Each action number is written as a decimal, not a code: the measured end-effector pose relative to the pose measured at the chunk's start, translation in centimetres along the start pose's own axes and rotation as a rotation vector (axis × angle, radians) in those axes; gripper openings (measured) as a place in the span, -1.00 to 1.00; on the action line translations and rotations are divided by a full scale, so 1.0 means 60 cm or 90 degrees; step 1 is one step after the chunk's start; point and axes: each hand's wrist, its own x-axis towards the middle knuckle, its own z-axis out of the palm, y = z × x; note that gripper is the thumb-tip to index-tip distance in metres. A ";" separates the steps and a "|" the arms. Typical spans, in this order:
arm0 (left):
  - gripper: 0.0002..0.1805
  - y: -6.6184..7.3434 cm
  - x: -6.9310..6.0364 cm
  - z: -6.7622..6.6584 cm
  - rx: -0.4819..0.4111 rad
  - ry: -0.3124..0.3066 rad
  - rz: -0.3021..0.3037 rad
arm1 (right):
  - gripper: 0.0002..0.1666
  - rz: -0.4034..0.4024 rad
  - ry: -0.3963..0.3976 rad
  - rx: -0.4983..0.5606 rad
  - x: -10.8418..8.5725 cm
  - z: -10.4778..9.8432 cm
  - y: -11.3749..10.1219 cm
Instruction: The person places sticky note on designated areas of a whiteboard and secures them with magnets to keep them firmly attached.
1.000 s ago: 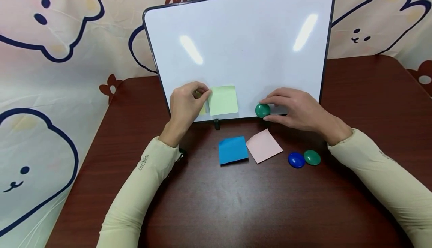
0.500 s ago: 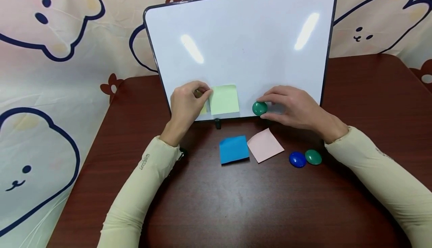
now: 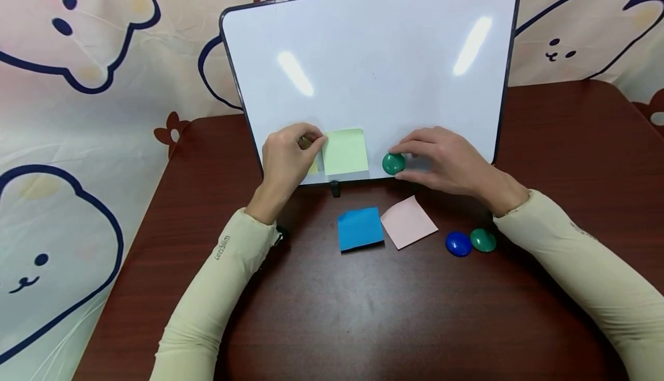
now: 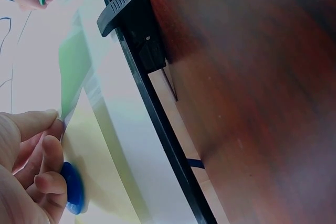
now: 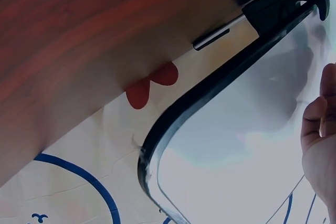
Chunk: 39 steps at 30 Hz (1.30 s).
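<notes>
My left hand [image 3: 287, 153] pinches the left edge of a light green sticky note [image 3: 344, 151] at the lower part of the whiteboard [image 3: 389, 52]. In the left wrist view, a yellow sticky note [image 4: 100, 156] lies on the board beside it, with a blue round magnet [image 4: 73, 188] against my curled fingers; the head view mostly hides both behind the hand. Between the thumb and fingers of my right hand [image 3: 448, 162] is a green round magnet [image 3: 393, 163], a short way right of the green note. The right wrist view shows only part of that hand.
On the brown table [image 3: 342, 312] before the board lie a blue sticky note [image 3: 360, 229] and a pink one, the pink note [image 3: 410, 222]. To their right, a blue magnet [image 3: 459, 244] touches a second green magnet [image 3: 483, 240]. A black stand clip [image 4: 131, 27] grips the board's lower edge.
My right hand has moved slightly left and up along the board with the green magnet, nearer the green note. My left hand keeps its hold on the note.
</notes>
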 end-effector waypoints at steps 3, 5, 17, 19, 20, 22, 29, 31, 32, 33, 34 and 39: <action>-0.83 0.001 0.000 0.000 0.001 -0.001 -0.001 | -0.45 0.000 0.003 -0.003 0.002 0.000 0.000; -0.83 0.001 0.000 0.000 0.003 -0.002 -0.003 | -0.45 0.001 0.004 -0.008 0.004 0.001 0.000; -0.83 0.001 -0.002 0.000 0.006 -0.002 -0.003 | -0.43 0.014 0.022 -0.017 0.018 0.001 0.004; -0.84 0.001 -0.002 0.000 0.008 -0.002 -0.001 | -0.43 0.016 0.025 -0.014 0.020 0.001 0.005; -0.84 0.001 -0.002 0.000 0.007 -0.002 -0.001 | -0.42 0.017 0.026 -0.012 0.021 0.002 0.005; -0.83 0.001 -0.002 0.000 0.008 -0.001 -0.002 | -0.42 0.015 0.028 -0.009 0.023 0.002 0.005; -0.84 0.000 -0.002 0.000 0.010 0.004 -0.001 | -0.41 0.002 0.042 -0.013 0.033 0.005 0.002; -0.84 0.000 -0.002 0.000 0.010 0.005 0.000 | -0.41 -0.003 0.049 -0.016 0.036 0.007 0.001; -0.84 0.000 -0.002 0.000 0.009 0.005 0.000 | -0.41 -0.005 0.052 -0.017 0.038 0.007 0.000; -0.84 0.000 -0.002 -0.001 0.009 0.005 0.000 | -0.41 -0.007 0.056 -0.017 0.040 0.008 0.000; -0.84 0.001 -0.001 -0.001 0.009 0.004 0.001 | -0.41 -0.008 0.059 -0.018 0.041 0.009 0.000; -0.84 0.002 0.000 0.000 0.007 0.000 0.000 | -0.43 -0.018 0.074 -0.026 0.049 0.014 -0.002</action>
